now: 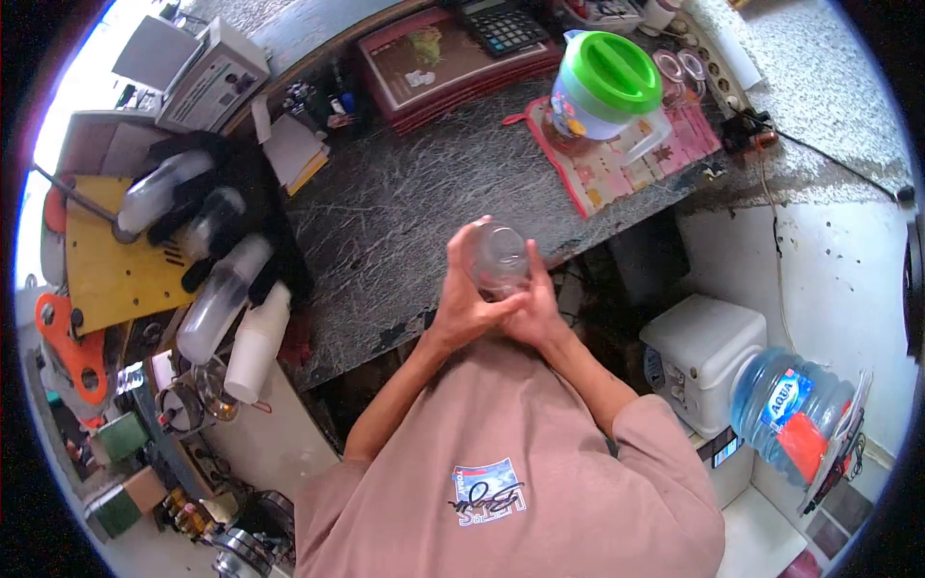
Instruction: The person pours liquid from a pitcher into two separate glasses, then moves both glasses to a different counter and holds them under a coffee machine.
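At the far left, bottles lie on a rack beside a yellow board, well away from my hands. Next comes the dark counter, and I stand at its near edge, arms drawn in close to my chest.

My left hand curls around a small clear glass, fingers closed on its side and thumb running up along the rim. My right hand closes on the glass from the other side, its fingers laid against my left hand, so both hands clasp the one glass just above the counter's edge. The glass points its mouth up toward me; I cannot tell whether anything is in it.

To do this well, I judge I should hold the glass over the counter rather than past the edge, grip its wall and not the thin rim, and turn it slowly.

Further right, a jug with a green lid stands on a cloth, and a water dispenser sits below.
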